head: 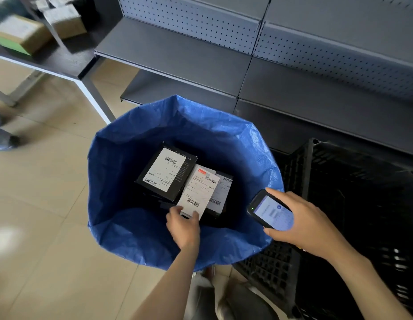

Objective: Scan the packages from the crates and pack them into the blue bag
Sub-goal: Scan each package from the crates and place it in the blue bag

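Your left hand [183, 227] reaches down into the blue bag [122, 227], with thumb and fingers pinched on the near end of a labelled package [198, 190]. The package is inside the bag, white label up, with barcodes at both ends of the label. Its far end lies over two other parcels on the bag floor: a black package [166, 172] to the left, tilted with its own white label up, and a darker package [220, 192] to the right, partly covered. Whether the held package rests its weight on them cannot be told. Your right hand [309, 222] hovers over the right rim of the bag, fingers wrapped round a handheld scanner [271, 212]. The scanner's screen is lit and faces up, and a small green light shows at its corner. The bag stands open on the tiled floor [39, 204], mouth wide, just beside a black perforated crate [362, 192] on the right. The crate interior is too dark to read. Grey shelving [178, 54] with pegboard backing runs behind bag and crate. At upper left, a table [62, 63] carries cardboard boxes [21, 33] — blurred, details not legible.
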